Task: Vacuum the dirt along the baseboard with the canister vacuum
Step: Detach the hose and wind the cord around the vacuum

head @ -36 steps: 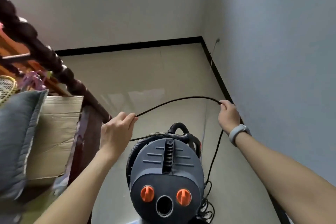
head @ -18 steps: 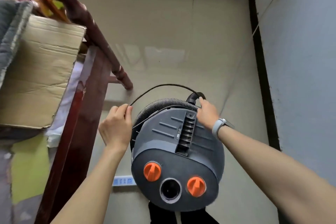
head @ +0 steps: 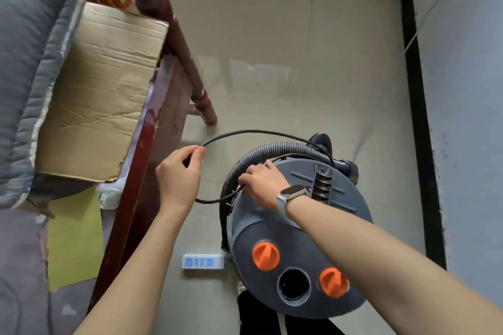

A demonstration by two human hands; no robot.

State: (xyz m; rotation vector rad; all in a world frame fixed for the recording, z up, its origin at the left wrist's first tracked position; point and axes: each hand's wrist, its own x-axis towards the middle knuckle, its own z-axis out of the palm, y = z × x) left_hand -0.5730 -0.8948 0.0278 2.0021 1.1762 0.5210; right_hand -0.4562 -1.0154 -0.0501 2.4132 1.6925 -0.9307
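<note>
Standing on the beige tile floor (head: 272,35) between a dark wooden bed frame (head: 152,144) and the pale wall, the grey canister vacuum (head: 288,228) shows two orange knobs (head: 265,254) and an open round port (head: 294,286) on its lid; no brand or lettering can be read on it. A ribbed grey hose (head: 261,153) curls round its far rim. The left hand (head: 181,174) pinches a loop of the black power cord (head: 253,132) between thumb and fingers, while the right hand (head: 260,183), a watch on its wrist, curls its fingers round the same cord at the vacuum's edge. A white power strip (head: 202,261) with blue sockets lies on the floor just beside the canister. The black baseboard (head: 416,106) runs along the wall, well apart from the vacuum. On the bed sits a flattened cardboard box (head: 100,90) beside a grey quilt (head: 30,62); its contents cannot be seen.
</note>
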